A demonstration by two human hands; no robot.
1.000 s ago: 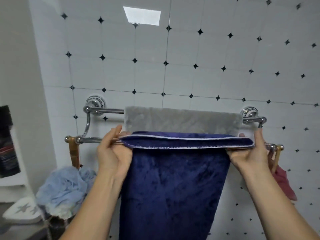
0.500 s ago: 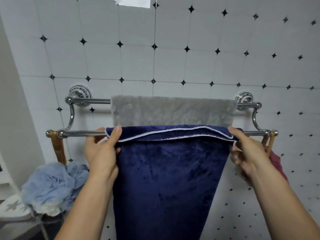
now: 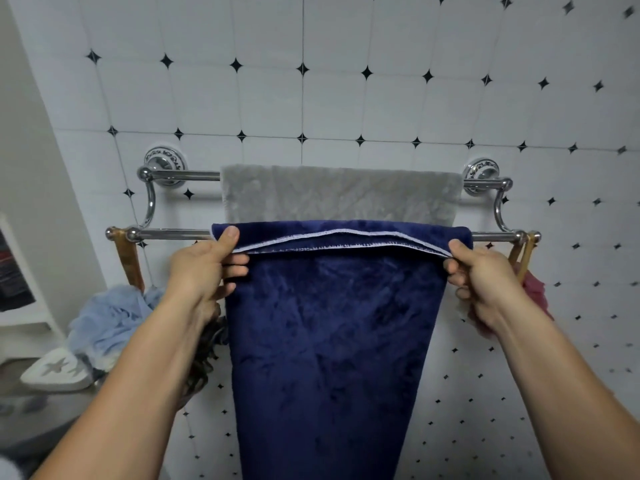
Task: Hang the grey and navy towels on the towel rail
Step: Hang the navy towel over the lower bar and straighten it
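A chrome double towel rail (image 3: 169, 234) is fixed to the tiled wall. The grey towel (image 3: 341, 197) hangs over its back bar. The navy towel (image 3: 332, 341) is draped over the front bar, its white-stitched hem folded just below the bar, and its long front part hangs straight down. My left hand (image 3: 204, 268) pinches the towel's upper left corner with the thumb on top. My right hand (image 3: 479, 271) grips the upper right corner the same way.
A light blue bath pouf (image 3: 110, 317) and a wooden brush handle (image 3: 130, 261) hang from the rail's left end. A pink item (image 3: 535, 289) hangs at the right end. A white shelf unit (image 3: 24, 306) stands at far left.
Both hands have slid down from the front bar, drawing the navy towel's hem a little lower over it. The view has moved closer and tilted down.
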